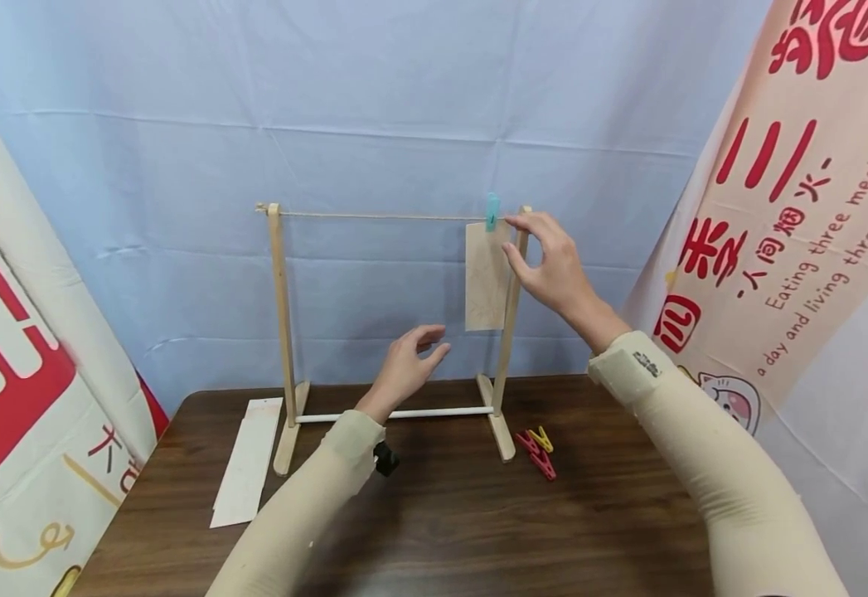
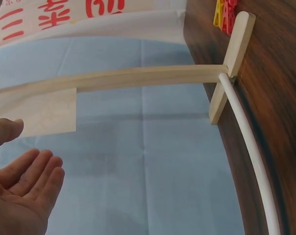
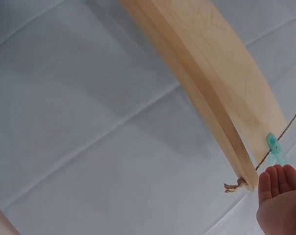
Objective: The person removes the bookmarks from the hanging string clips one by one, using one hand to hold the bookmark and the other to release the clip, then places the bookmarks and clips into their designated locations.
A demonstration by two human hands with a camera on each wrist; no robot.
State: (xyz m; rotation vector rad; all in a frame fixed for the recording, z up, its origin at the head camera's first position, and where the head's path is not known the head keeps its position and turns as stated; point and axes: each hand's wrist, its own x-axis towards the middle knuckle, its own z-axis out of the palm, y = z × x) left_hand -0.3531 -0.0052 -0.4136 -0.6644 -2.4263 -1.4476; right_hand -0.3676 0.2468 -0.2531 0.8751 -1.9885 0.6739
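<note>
A thin wooden board hangs from the string of a wooden frame, near its right post. One turquoise clothespin clips the board's top edge to the string. My right hand is up beside the clothespin, thumb and fingers apart, with nothing between them. In the right wrist view its fingertips lie close to the clothespin. Lower down, in front of the frame, my left hand hovers with relaxed fingers and holds nothing. The left wrist view shows it below the board.
Red clothespins and a yellow one lie on the dark wooden table, right of the frame. White boards are stacked at the left. A white rod joins the frame's feet. Printed banners stand at both sides.
</note>
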